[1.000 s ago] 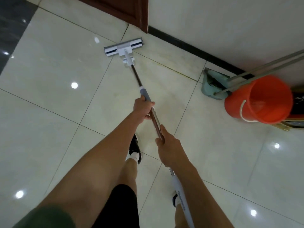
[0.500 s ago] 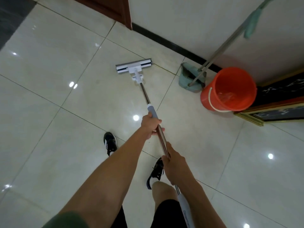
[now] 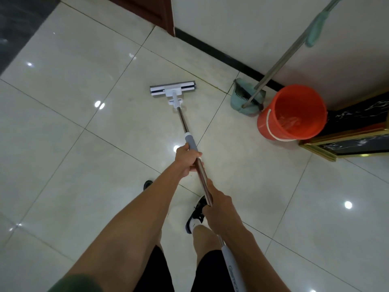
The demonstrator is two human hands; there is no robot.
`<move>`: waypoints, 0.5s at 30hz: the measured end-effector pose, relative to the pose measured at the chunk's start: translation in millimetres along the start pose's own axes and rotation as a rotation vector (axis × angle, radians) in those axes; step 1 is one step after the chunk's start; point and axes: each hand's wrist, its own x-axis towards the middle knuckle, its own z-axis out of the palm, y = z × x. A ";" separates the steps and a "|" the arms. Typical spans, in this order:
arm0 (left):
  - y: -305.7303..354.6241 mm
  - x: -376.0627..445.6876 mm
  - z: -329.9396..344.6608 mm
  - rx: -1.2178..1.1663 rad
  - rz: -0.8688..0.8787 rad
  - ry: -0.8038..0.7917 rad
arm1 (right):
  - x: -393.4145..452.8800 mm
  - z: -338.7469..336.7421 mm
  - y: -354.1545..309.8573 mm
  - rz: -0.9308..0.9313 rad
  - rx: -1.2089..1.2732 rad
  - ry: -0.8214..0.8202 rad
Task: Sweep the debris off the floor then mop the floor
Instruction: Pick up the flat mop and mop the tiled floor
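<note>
- Since half a second ago: mop head [image 3: 173, 90] sits a bit nearer the wall and the black skirting; the left shoe, then in full view, is now mostly behind the left forearm, only its toe [image 3: 148, 184] showing.
- Left hand [image 3: 188, 159] clenched round the mop pole [image 3: 182, 120] at the lower end of the grey grip sleeve; fingers wrap under, tips hidden.
- Right hand [image 3: 219, 202] clenched round the bare metal pole further up; pole vanishes under the palm, comes out again behind the wrist as a white handle with lettering too blurred to read, cut off by the bottom edge.
- Mop head flat on the tiled floor [image 3: 63, 123], straight ahead, crosswise to the pole.
- Orange bucket [image 3: 291, 112] to the right, near the wall; contents hard to make out.
- Green dustpan [image 3: 242, 102] just beside the bucket, its far side hidden by the bucket rim. A metal broom handle [image 3: 280, 62] rises from it; top cut off by the frame.
- Right shoe [image 3: 196, 213] partly hidden behind the right wrist.
</note>
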 end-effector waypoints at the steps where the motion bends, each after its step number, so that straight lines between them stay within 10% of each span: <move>1: 0.3 -1.8 -5.6 -0.007 0.003 0.007 | -0.2 2.3 -2.0 -0.008 -0.005 -0.004; 15: -7.0 -35.5 -165.1 -0.372 0.034 0.220 | 12.8 66.9 -95.2 -0.249 -0.432 -0.206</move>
